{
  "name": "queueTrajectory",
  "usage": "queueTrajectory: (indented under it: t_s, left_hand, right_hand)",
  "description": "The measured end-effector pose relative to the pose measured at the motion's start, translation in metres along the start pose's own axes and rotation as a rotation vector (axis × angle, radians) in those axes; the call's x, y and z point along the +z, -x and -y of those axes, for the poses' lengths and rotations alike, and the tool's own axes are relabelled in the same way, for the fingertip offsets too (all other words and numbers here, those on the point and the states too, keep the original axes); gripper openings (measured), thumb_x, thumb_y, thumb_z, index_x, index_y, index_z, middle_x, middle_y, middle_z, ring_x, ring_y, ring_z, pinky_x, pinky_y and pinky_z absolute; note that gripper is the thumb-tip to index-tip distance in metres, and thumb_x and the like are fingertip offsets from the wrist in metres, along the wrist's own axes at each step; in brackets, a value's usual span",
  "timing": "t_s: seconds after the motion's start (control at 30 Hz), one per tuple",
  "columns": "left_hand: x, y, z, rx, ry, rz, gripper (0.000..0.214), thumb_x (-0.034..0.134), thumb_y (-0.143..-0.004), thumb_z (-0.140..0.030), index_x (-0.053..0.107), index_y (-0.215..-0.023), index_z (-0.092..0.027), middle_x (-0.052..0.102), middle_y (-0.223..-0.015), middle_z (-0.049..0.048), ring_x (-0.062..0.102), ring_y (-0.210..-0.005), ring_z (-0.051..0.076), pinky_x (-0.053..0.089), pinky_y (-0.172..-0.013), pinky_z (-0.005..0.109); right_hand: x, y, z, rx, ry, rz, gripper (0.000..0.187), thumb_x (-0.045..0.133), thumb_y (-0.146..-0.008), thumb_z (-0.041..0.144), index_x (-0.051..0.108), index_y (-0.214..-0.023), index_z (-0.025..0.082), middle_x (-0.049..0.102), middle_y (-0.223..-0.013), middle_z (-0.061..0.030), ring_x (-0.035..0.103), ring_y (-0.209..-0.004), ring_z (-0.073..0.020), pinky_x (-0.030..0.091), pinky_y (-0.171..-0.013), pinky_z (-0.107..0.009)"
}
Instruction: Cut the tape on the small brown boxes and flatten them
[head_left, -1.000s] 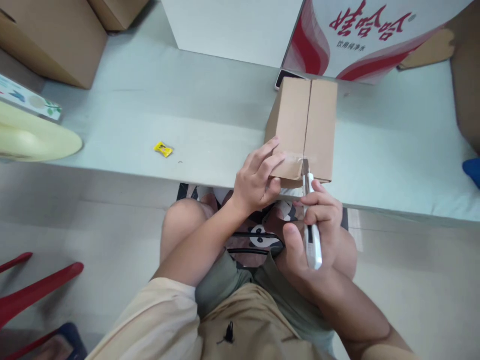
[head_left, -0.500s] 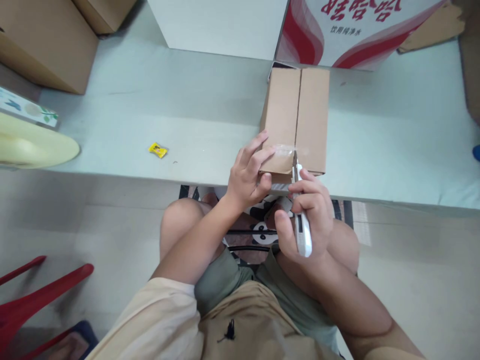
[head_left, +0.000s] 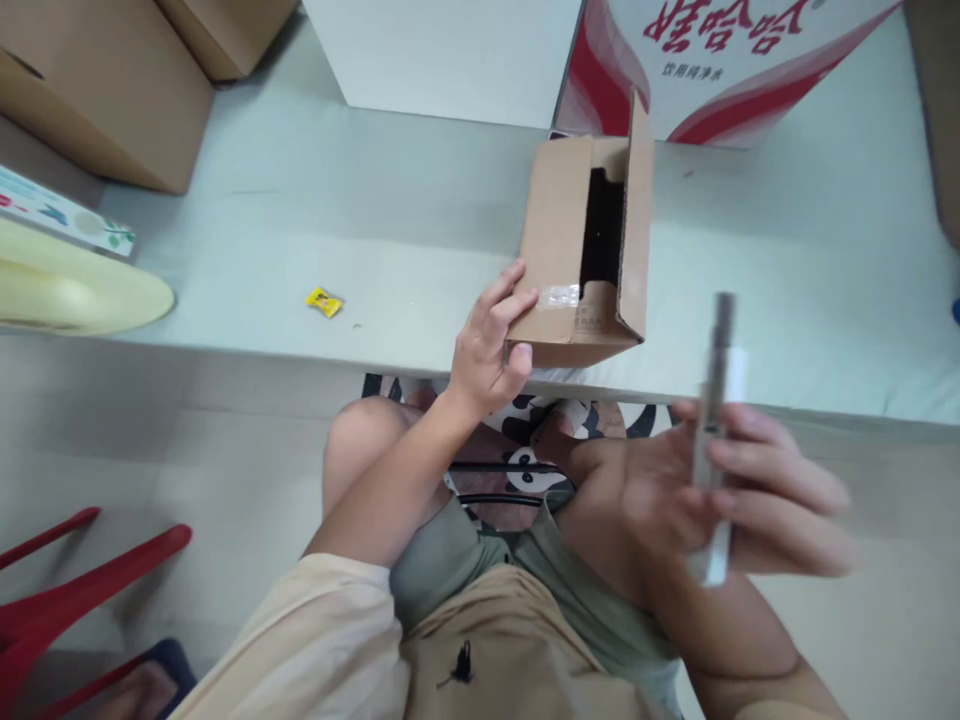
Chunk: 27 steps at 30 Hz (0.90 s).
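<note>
A small brown cardboard box [head_left: 559, 240] stands at the table's near edge, its top flaps parted and a dark gap showing between them. A strip of clear tape clings to its near left corner. My left hand [head_left: 487, 345] grips that corner, fingers on top and thumb on the front face. My right hand [head_left: 739, 490] is off to the right, below the table edge, blurred by motion. It holds a white utility knife [head_left: 716, 400] upright with the blade end up.
The pale table [head_left: 360, 240] carries a yellow candy wrapper [head_left: 325, 301], a large red-and-white printed carton [head_left: 720, 60], a white box [head_left: 450, 55] and brown cartons [head_left: 97, 90] at the back left. A cream round object [head_left: 67, 290] lies at left. A red chair [head_left: 67, 600] stands lower left.
The knife left the box's taped seam and my right hand swung away to the right with it. The box's flaps have sprung apart. My left hand stayed on the corner.
</note>
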<state>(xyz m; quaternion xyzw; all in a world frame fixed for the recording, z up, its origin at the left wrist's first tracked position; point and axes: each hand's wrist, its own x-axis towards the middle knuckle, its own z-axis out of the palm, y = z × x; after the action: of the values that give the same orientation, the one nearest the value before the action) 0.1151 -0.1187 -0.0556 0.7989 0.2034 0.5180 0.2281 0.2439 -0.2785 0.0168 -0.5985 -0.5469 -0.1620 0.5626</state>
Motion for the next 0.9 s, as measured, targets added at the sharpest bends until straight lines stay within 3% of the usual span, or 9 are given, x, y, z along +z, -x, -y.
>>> queueTrajectory:
  t_s: [0.07,0.1,0.2,0.3,0.37,0.47,0.67,0.8,0.9]
  left_hand:
    - [-0.004,0.0,0.003,-0.015,0.005,0.004,0.048,0.031,-0.102,-0.054,0.041,-0.142,-0.031,0.047,-0.154,0.011,0.046,-0.145,0.031,0.042,-0.117,0.054]
    - [-0.007,0.0,0.005,-0.027,0.014,0.003,0.048,0.031,-0.102,-0.055,0.041,-0.142,-0.031,0.047,-0.154,0.011,0.046,-0.146,0.031,0.042,-0.117,0.055]
    - [-0.016,0.002,0.015,-0.1,0.084,-0.023,0.048,0.033,-0.102,-0.056,0.043,-0.142,-0.032,0.047,-0.155,0.0094,0.043,-0.148,0.031,0.039,-0.12,0.054]
    - [-0.025,0.008,0.031,-0.305,0.205,-0.069,0.05,0.039,-0.099,-0.063,0.046,-0.139,-0.033,0.051,-0.152,0.0074,0.045,-0.147,0.029,0.041,-0.12,0.05]
    - [-0.03,0.012,0.042,-0.493,0.259,-0.107,0.058,0.046,-0.092,-0.071,0.047,-0.135,-0.033,0.056,-0.144,0.0075,0.052,-0.14,0.029,0.048,-0.114,0.048]
    - [-0.038,0.014,0.052,-0.656,0.234,-0.163,0.06,0.053,-0.088,-0.073,0.045,-0.132,-0.032,0.059,-0.137,0.0083,0.059,-0.129,0.028,0.052,-0.108,0.046]
    - [-0.048,0.008,0.05,-0.701,0.173,-0.238,0.046,0.049,-0.098,-0.056,0.042,-0.136,-0.033,0.058,-0.139,0.0095,0.061,-0.127,0.023,0.056,-0.103,0.041]
    - [-0.05,0.007,0.054,-0.808,0.204,-0.251,0.031,0.046,-0.098,-0.038,0.053,-0.127,-0.029,0.064,-0.129,0.0086,0.068,-0.111,0.021,0.064,-0.083,0.035]
    - [-0.051,0.008,0.058,-0.909,0.306,-0.245,0.035,0.047,-0.089,-0.02,0.058,-0.121,-0.028,0.069,-0.117,0.0066,0.072,-0.093,0.019,0.065,-0.074,0.034]
  right_hand:
    - [0.007,-0.007,-0.014,-0.096,0.051,-0.174,0.018,0.055,-0.094,0.04,0.054,-0.111,0.039,0.045,-0.088,-0.0025,0.06,-0.094,-0.0236,0.061,-0.077,-0.044]
    - [0.011,-0.011,-0.022,-0.098,0.064,-0.152,0.018,0.057,-0.093,0.037,0.054,-0.111,0.036,0.048,-0.09,-0.003,0.061,-0.098,-0.0245,0.06,-0.083,-0.047]
    - [0.022,-0.017,-0.051,0.124,0.151,0.206,0.021,0.06,-0.089,0.032,0.052,-0.108,0.027,0.056,-0.103,-0.0065,0.059,-0.116,-0.0283,0.05,-0.104,-0.056]
    - [0.033,-0.012,-0.073,0.332,0.252,0.525,0.027,0.06,-0.084,0.032,0.053,-0.107,0.022,0.06,-0.105,-0.01,0.059,-0.109,-0.0289,0.052,-0.096,-0.052]
    - [0.042,-0.007,-0.08,0.374,0.276,0.629,0.032,0.06,-0.08,0.03,0.053,-0.11,0.021,0.062,-0.106,-0.0113,0.059,-0.103,-0.028,0.052,-0.093,-0.05]
    - [0.053,-0.002,-0.083,0.344,0.285,0.657,0.039,0.06,-0.076,0.029,0.054,-0.114,0.021,0.062,-0.112,-0.0128,0.056,-0.112,-0.0304,0.047,-0.101,-0.052]
    - [0.061,0.0,-0.084,0.372,0.322,0.798,0.052,0.066,-0.075,0.039,0.056,-0.119,0.013,0.057,-0.119,-0.0198,0.052,-0.122,-0.0354,0.042,-0.109,-0.058]
    - [0.063,-0.003,-0.08,0.421,0.305,0.772,0.06,0.063,-0.078,0.045,0.053,-0.127,0.012,0.056,-0.13,-0.0233,0.05,-0.129,-0.0385,0.039,-0.111,-0.063]
    - [0.063,-0.007,-0.073,0.501,0.347,0.731,0.069,0.063,-0.079,0.05,0.048,-0.138,0.018,0.048,-0.149,-0.0227,0.034,-0.146,-0.0454,0.024,-0.113,-0.077]
